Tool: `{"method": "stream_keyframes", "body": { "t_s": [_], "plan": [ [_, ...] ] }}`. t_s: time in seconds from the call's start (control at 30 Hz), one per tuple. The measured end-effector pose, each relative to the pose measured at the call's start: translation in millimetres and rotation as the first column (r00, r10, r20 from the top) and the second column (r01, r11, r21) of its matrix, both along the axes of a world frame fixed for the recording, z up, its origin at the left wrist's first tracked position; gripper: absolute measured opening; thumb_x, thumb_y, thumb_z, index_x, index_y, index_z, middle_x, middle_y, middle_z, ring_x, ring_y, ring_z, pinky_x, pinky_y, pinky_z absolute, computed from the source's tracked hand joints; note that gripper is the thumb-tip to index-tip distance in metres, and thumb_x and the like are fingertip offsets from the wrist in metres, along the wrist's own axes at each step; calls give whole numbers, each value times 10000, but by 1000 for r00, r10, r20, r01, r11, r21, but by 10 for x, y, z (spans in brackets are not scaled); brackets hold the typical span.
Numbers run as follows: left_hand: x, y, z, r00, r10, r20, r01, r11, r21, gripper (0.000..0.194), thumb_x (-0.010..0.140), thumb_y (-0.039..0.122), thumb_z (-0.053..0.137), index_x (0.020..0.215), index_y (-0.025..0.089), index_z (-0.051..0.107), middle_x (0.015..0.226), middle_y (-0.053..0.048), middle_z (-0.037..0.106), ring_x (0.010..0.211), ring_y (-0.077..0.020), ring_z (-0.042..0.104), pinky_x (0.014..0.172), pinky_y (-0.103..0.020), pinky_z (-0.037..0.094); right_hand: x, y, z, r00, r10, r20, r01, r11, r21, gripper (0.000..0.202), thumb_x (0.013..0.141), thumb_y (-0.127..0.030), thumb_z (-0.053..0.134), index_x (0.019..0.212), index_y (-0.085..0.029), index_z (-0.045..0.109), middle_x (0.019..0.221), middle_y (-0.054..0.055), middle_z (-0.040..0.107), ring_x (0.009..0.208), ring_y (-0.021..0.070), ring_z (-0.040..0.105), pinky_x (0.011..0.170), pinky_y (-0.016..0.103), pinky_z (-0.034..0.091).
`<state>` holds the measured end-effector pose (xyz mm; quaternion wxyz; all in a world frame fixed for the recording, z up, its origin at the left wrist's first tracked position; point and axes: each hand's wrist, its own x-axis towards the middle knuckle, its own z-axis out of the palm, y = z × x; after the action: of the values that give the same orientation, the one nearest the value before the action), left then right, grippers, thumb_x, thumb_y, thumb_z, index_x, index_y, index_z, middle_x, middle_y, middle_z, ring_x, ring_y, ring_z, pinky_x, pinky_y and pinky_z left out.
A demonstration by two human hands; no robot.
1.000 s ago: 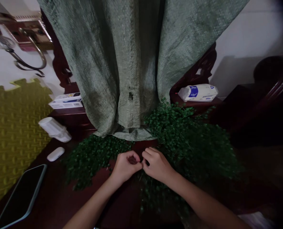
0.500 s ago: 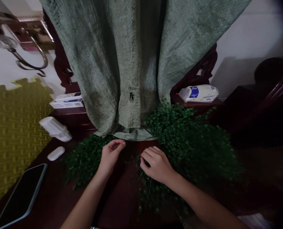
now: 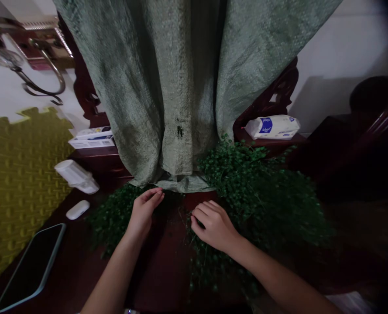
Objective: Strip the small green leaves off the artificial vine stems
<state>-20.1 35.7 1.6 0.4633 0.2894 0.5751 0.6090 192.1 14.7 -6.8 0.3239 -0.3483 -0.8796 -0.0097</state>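
My left hand [image 3: 144,212] is closed in a pinch above the smaller heap of green sprigs [image 3: 115,218]; whatever sits between its fingertips is too small to make out. Curled fingers of my right hand [image 3: 215,224] close on thin green stems at the left edge of the larger heap of leafy sprigs [image 3: 266,192]. Those sprigs carry many small round green beads or buds. Between the two hands, a few loose bits lie on the dark red wooden tabletop [image 3: 161,270]. Behind the hands hangs a grey-green woven cloth [image 3: 177,96], its lower edge resting on the table.
On the left lie a phone [image 3: 30,266], a white earbud case [image 3: 77,209], a white bottle [image 3: 76,175] and a small box [image 3: 92,138]. A tissue pack [image 3: 274,127] sits on the right ledge. Yellow foam matting [image 3: 20,174] and a metal hook [image 3: 46,69] are at far left.
My left hand has moved a little to the left, away from my right hand and over the smaller heap. The right hand stays almost where it was.
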Motion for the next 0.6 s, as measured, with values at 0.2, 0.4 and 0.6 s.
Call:
{"method": "stream_keyframes", "body": {
  "t_s": [0.2,0.4,0.6],
  "plan": [
    [-40,19,19,1000,16,-17,-17,1000,-19,193,619,234,758,785,142,722,915,-61,720,874,-162,657,828,-273,527,3,-4,6,1000,15,-9,-15,1000,-3,176,878,-141,493,719,-180,558,719,31,577,692,160,508,683,298,348],
    [-28,-38,38,992,-26,-121,20,998,-57,203,641,268,716,810,164,758,1165,-105,691,1116,-245,589,750,-242,481,-3,-12,16,1000,14,-28,-14,1000,-10,166,879,-131,478,743,-182,558,729,43,575,701,179,516,688,313,365],
    [-43,-32,41,982,-59,-181,45,996,-77,263,659,306,693,880,182,761,1033,-83,734,1030,-226,613,704,-229,427,0,-21,51,996,29,-88,-32,999,-32,178,947,-121,391,887,-166,553,820,68,585,743,189,541,701,315,410]
  ]
}}
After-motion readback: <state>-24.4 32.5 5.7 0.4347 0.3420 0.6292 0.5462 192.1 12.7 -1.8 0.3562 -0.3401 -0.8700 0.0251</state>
